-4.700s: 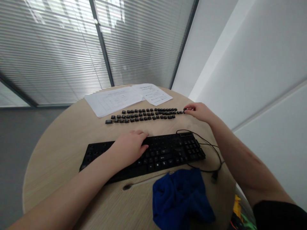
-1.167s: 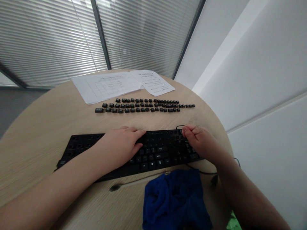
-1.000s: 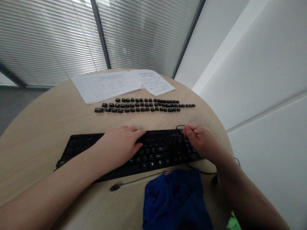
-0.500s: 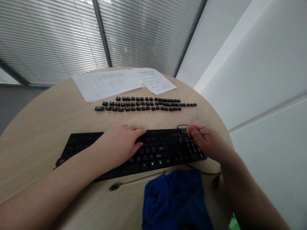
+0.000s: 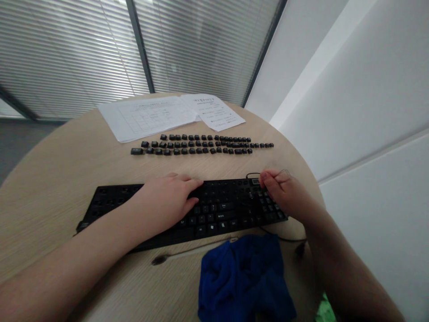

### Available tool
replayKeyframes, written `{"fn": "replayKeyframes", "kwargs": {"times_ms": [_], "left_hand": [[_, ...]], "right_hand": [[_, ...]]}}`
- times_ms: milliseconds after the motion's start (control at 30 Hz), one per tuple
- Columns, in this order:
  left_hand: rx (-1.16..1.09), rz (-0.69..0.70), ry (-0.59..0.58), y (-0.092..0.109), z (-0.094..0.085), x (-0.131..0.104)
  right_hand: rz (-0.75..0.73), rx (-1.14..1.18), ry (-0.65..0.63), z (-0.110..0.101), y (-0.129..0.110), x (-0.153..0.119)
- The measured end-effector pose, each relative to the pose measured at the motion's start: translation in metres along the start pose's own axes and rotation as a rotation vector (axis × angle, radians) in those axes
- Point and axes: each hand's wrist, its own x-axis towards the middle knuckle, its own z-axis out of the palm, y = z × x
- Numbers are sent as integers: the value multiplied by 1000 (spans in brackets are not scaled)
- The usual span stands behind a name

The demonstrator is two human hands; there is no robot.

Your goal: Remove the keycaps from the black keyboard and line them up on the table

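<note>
A black keyboard [image 5: 214, 197] lies across the table, with many keycaps off its left and upper parts. My left hand [image 5: 170, 197] rests flat over its middle, thumb and fingers apart, pressing on the top edge. At the keyboard's right end, my right hand [image 5: 281, 192] is closed in a pinch above the number keys. A thin wire loop [image 5: 284, 171] sticks out behind its fingers; it looks like a wire keycap puller, mostly hidden by the fist. Beyond the keyboard, loose black keycaps [image 5: 191, 144] stand in three rows.
Printed papers [image 5: 147, 118] lie at the table's far side. In front of the keyboard are a thin brush [image 5: 161, 259] with dark bristles and a crumpled blue cloth [image 5: 244, 277]. The keyboard's cable [image 5: 288, 240] runs off to the right. Blinds and a white wall border the round table.
The view has shifted slightly. My right hand has barely moved, and the wire loop behind its fingers now shows more clearly. My left hand stays on the keyboard.
</note>
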Motion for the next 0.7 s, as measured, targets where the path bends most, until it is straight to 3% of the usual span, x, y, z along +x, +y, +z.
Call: {"fn": "replayKeyframes", "kwargs": {"times_ms": [700], "left_hand": [[-15, 4, 15, 0, 0, -1]], "right_hand": [[-92, -126, -186, 1, -16, -8]]}}
